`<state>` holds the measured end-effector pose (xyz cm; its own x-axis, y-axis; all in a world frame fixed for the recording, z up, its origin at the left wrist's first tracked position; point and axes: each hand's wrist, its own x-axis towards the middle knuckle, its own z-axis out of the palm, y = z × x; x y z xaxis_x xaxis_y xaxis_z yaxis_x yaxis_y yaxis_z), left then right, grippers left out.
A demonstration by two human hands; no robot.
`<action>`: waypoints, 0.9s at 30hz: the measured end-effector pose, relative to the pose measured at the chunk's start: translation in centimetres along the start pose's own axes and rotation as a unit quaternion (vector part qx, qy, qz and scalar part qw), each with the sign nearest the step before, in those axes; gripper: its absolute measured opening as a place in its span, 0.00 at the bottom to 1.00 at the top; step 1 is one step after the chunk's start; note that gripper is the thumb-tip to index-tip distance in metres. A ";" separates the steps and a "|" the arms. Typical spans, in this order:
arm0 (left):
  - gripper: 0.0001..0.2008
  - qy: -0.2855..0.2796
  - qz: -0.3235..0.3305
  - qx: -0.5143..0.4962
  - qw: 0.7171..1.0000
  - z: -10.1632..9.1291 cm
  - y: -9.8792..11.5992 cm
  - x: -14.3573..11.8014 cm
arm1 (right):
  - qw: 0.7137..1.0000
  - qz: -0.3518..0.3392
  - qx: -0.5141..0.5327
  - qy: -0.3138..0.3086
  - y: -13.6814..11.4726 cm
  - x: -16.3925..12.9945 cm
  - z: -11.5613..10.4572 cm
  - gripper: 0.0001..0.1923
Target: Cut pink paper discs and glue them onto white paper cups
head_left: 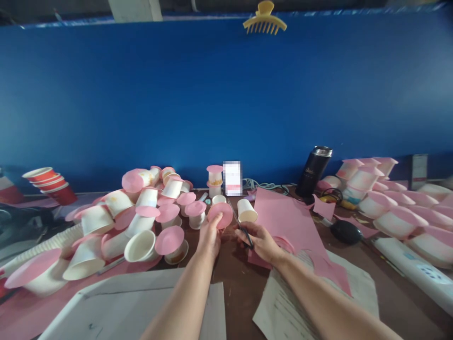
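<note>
Between its thumb and fingers, my left hand (211,232) pinches a round pink paper disc (225,211). A pair of scissors (246,237) with dark handles is gripped in my right hand (261,240), blades pointing up and left beside the disc's edge. Whether the blades touch the paper I cannot tell. Just beyond the disc, the rim of a white paper cup (219,199) shows, its lower part hidden. Another white paper cup (247,211) leans on its side near the scissors. A large pink sheet (283,212) lies right of my right hand.
Many white cups (97,219) topped with pink discs crowd the left; more pink-covered cups (399,217) fill the right. A black thermos (314,172) leans by the blue partition (226,94). A phone (232,177) stands at the back. Stacked red cups (53,184) lie far left.
</note>
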<state>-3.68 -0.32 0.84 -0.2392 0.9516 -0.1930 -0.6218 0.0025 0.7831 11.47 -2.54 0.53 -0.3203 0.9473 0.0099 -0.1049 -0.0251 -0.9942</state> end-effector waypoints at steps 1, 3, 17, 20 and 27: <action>0.22 0.004 0.001 -0.003 1.000 0.0 0.0 0.0 | 1.000 0.004 -0.001 0.002 0.0 0.0 0.1 0.28; 0.22 0.004 0.003 -0.005 1.000 0.1 0.0 0.0 | 1.000 0.009 0.002 0.005 -0.2 -0.1 0.2 0.28; 0.19 0.000 0.006 -0.006 1.000 0.1 -0.4 0.0 | 1.000 -0.001 0.016 0.011 0.7 0.4 0.0 0.25; 0.18 -0.005 0.004 -0.019 1.000 0.2 -0.3 0.0 | 1.000 -0.006 0.006 0.010 0.8 0.5 -0.1 0.24; 0.16 -0.032 -0.004 -0.062 0.998 0.2 0.0 0.0 | 1.000 -0.014 0.001 -0.002 0.6 0.4 0.0 0.23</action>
<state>-3.55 -0.29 1.01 -0.1880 0.9695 -0.1569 -0.7122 -0.0245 0.7015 11.32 -2.21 -0.10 -0.3204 0.9465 0.0376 -0.1158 0.0002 -0.9933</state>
